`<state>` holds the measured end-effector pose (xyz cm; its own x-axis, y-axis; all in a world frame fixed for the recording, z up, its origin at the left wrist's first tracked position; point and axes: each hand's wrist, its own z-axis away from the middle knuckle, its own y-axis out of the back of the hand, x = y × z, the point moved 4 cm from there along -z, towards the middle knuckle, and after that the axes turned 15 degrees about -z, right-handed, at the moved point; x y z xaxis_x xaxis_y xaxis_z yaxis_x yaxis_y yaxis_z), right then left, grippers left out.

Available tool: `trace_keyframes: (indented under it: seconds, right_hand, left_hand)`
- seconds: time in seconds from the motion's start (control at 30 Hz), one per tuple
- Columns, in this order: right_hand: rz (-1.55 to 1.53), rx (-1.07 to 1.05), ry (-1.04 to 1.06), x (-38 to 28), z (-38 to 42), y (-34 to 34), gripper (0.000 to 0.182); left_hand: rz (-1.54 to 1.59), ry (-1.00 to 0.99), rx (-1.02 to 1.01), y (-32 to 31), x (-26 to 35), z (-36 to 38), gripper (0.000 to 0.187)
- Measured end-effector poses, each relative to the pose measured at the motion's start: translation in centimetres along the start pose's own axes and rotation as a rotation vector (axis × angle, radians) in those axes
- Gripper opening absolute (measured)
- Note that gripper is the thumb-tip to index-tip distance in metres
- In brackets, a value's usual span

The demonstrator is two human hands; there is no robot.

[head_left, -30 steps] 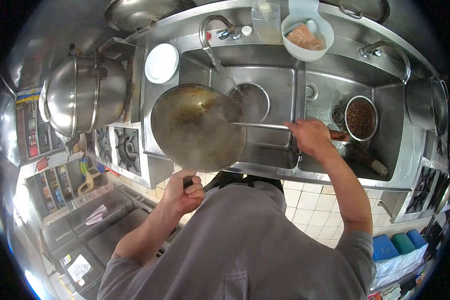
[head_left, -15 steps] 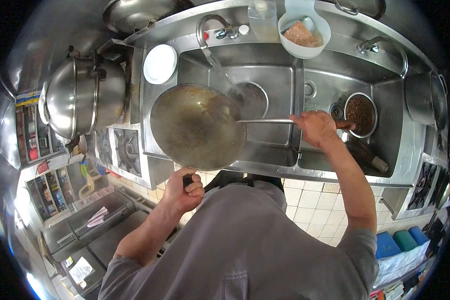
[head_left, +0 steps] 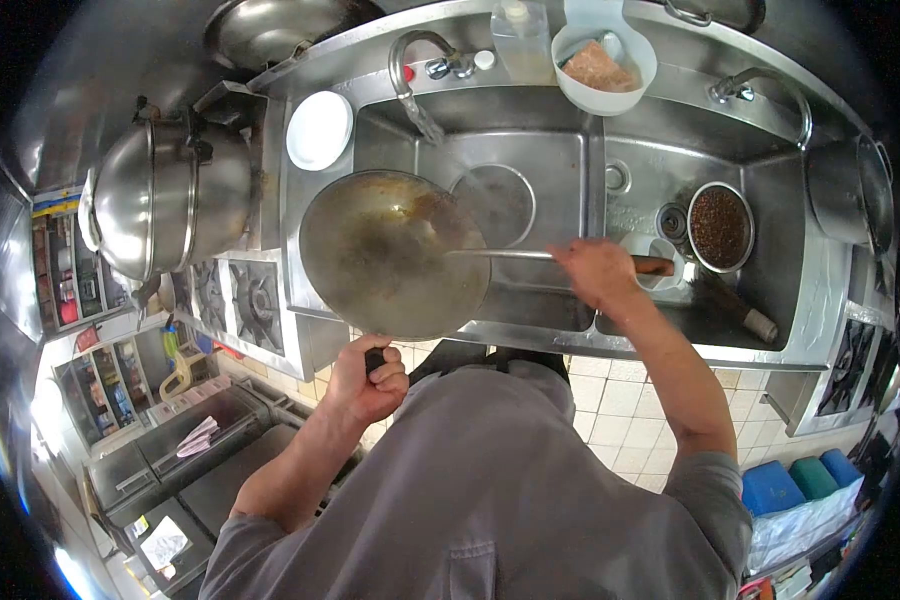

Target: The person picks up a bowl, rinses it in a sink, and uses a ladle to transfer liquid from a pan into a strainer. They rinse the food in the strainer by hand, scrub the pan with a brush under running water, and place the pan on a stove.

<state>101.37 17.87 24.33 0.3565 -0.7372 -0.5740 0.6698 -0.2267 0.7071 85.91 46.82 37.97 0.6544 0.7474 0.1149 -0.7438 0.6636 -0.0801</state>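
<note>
my left hand (head_left: 370, 380) is closed on the handle of the steaming wok (head_left: 390, 290) over the sink (head_left: 560, 180), my right hand (head_left: 598, 272) wraps a long-handled utensil (head_left: 518, 254) reaching inside, and any stroke, i judge, calls for a steady wok.

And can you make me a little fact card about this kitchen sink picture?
Left hand: holds the wok by its dark handle
Right hand: grips a long-handled tool reaching over the wok
Left tap: water running
Right basin: bowl of small brown bits
Left of basins: round white dish
</note>
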Motion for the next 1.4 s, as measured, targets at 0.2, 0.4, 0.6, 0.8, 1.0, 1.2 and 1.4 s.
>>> trace_keyframes:
  seconds: [0.2,0.4,0.6,0.8,1.0,1.2,1.4]
  right_hand:
    - [0.059,0.125,-0.052,2.0,1.3,2.0,0.052]
    - [0.047,0.078,-0.041,1.1,1.6,1.7,0.054]
    - [0.027,-0.017,-0.009,0.9,1.7,0.3,0.055]
    - [0.090,0.061,-0.070,2.5,1.7,2.9,0.055]
    - [0.045,0.040,-0.067,1.4,0.6,1.8,0.059]
    - [-0.060,0.024,-0.040,-2.1,-1.1,-2.5,0.058]
    - [-0.006,0.096,-0.109,1.4,0.3,-0.5,0.056]
  left_hand:
    - [0.010,0.000,-0.032,0.1,-0.1,-0.2,0.017]
    - [0.004,-0.001,-0.011,-0.3,-0.1,0.0,0.016]
    - [-0.006,-0.008,0.009,-0.3,0.0,0.0,0.013]
    - [-0.007,-0.014,0.003,-0.3,0.1,0.0,0.012]
    - [-0.001,-0.005,0.004,-0.1,0.2,-0.1,0.012]
    - [-0.015,-0.004,0.018,0.2,0.3,-0.2,0.011]
    - [-0.015,0.003,0.004,0.2,0.5,-0.4,0.010]
